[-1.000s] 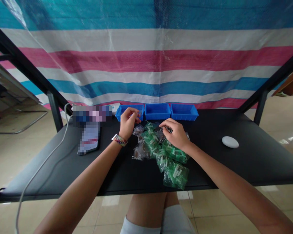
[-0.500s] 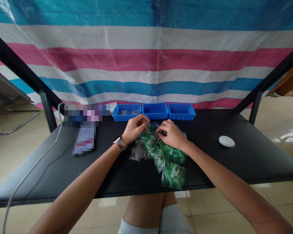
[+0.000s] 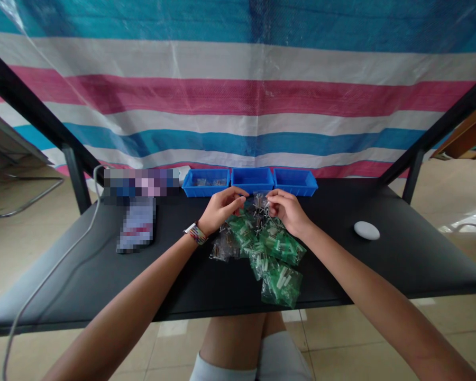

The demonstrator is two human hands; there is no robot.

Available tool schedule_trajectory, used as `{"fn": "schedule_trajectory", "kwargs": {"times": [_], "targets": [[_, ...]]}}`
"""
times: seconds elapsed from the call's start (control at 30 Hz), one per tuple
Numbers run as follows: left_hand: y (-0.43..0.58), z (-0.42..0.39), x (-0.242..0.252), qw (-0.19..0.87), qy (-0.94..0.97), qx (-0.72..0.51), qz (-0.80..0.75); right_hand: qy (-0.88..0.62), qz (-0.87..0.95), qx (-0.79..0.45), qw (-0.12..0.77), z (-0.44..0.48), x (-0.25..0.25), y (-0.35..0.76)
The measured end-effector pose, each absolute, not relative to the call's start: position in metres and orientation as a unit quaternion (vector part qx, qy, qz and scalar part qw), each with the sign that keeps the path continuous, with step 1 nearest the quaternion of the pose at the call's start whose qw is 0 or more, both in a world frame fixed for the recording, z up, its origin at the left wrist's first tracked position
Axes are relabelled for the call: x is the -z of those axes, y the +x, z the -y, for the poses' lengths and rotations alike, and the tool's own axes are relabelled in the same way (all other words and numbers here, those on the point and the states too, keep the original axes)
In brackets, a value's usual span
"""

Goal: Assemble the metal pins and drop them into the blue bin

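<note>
**Small bag pinched between both hands, above the pile**

Left hand (image 3: 221,210) and right hand (image 3: 287,210) hold one small clear bag (image 3: 259,202) between them — fingers of each pinching a top corner, left and right. Bag hangs with dark parts inside, just above the far end of the bag pile (image 3: 264,246) at mid-counter (image 3: 400,254). Three blue bins (image 3: 252,181) sit along the far edge, the middle one straight beyond the bag; both hands equally near.
</note>
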State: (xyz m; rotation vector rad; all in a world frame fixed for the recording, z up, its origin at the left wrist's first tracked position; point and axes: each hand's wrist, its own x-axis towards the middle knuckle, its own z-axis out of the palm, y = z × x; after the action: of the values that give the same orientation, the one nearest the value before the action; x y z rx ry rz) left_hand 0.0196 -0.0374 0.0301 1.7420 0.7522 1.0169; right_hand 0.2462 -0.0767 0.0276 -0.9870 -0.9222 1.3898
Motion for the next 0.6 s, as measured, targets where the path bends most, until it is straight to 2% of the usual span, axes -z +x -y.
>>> {"fn": "schedule_trajectory", "kwargs": {"times": [0.33, 0.6], "targets": [[0.025, 0.0389, -0.0257, 0.424, 0.754, -0.39, -0.314, -0.395, 0.406, -0.612, 0.551, 0.0809, -0.0269, 0.2395], [0.0259, 0.041, -0.0301, 0.447, 0.741, -0.397, -0.307, -0.405, 0.458, -0.583, 0.535, 0.0833, -0.0262, 0.2378]]}}
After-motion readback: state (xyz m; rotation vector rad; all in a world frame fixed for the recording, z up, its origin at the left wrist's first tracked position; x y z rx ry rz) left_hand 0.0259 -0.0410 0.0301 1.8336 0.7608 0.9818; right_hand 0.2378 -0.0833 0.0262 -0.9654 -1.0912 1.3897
